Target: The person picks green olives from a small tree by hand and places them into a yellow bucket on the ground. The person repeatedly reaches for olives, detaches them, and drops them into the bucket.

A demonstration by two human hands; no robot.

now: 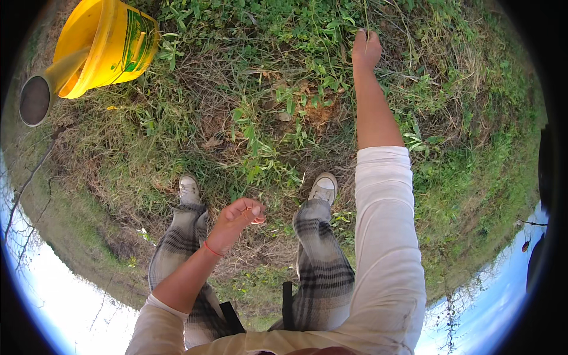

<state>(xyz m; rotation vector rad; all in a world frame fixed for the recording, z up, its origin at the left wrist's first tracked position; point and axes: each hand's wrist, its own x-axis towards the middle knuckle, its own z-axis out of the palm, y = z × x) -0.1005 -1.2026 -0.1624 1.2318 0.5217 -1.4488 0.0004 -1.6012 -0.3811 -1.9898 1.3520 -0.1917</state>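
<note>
My right hand (367,49) reaches far out over the weeds, its fingers closed around a thin plant stem (366,17) that rises past the top of the view. Leafy green weeds (330,26) grow around it. My left hand (237,219), with a red band at the wrist, hangs between my legs. Its fingers curl in toward the thumb, and nothing can be seen in them. At the far left stands a yellow plastic bucket (95,57) with a green printed side. A cylindrical container with a dark round end (35,101) projects from the bucket's mouth.
Dry cut grass and patches of bare soil (321,113) lie ahead of my feet. Both canvas shoes (188,188) rest in low grass. Bare thin branches (33,173) stick up at the left edge. Dark straps (287,306) hang near my waist.
</note>
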